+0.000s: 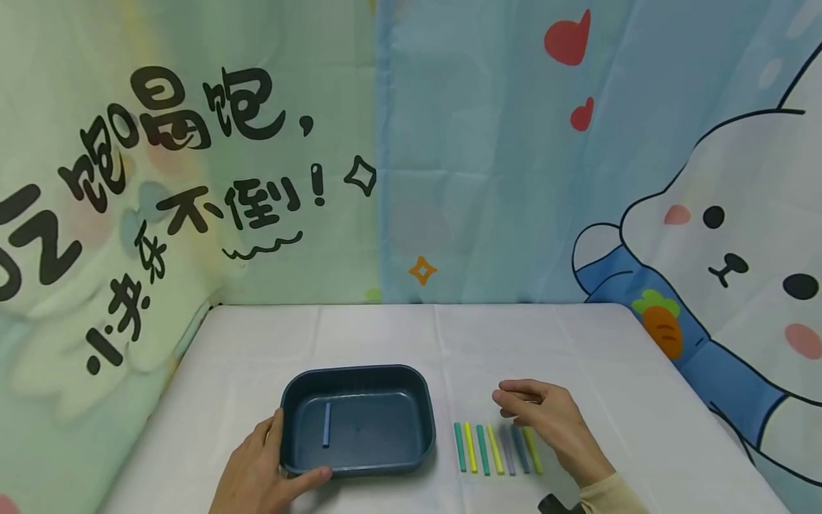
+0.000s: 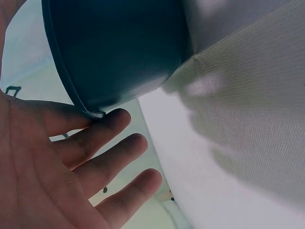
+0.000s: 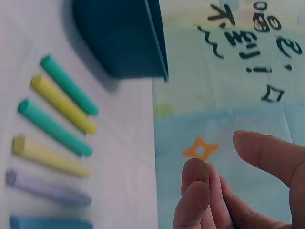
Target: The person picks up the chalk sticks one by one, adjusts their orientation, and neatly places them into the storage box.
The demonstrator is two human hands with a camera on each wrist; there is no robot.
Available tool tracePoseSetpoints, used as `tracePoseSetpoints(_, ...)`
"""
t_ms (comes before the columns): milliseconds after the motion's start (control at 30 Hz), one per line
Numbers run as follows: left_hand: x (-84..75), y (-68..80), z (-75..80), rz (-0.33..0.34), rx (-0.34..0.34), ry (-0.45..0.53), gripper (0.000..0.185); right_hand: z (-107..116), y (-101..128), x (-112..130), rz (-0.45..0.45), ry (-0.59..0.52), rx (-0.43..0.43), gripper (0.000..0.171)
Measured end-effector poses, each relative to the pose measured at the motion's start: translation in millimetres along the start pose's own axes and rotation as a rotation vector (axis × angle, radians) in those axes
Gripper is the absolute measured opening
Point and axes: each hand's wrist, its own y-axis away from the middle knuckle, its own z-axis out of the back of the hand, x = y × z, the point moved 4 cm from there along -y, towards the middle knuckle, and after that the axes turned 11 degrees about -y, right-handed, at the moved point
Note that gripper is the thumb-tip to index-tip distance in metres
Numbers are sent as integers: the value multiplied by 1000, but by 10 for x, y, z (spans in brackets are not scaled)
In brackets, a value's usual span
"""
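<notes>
A dark blue tray (image 1: 359,467) stands on the white table with one blue chalk stick (image 1: 326,425) lying inside it. My left hand (image 1: 260,464) rests against its front left corner, fingers along the left side and thumb at the front wall. In the left wrist view the fingers (image 2: 107,162) are spread and fairly straight, the nearest ones touching the tray's rim. To the right of the tray, green (image 1: 460,447), yellow (image 1: 472,447), purple (image 1: 507,450) and blue chalk sticks (image 1: 520,450) lie in a row. Above the row's far end hovers my right hand (image 1: 549,421), holding nothing, its thumb apart from the fingers in the right wrist view.
A printed cloth (image 1: 462,178) with cartoon figures and lettering hangs behind the table's back edge. The white tablecloth (image 1: 526,343) spreads behind the tray and the chalk row. A dark object (image 1: 555,504) shows beside the right sleeve at the bottom edge.
</notes>
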Motion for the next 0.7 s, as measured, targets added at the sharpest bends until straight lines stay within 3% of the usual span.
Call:
tracePoseSetpoints(333, -6, 2, 20, -3, -10, -8, 130, 369, -52, -197, -84, 120, -71, 82)
tracePoseSetpoints(700, -13, -15, 13, 4, 18, -14, 131, 432, -47, -383, -134, 155, -69, 67)
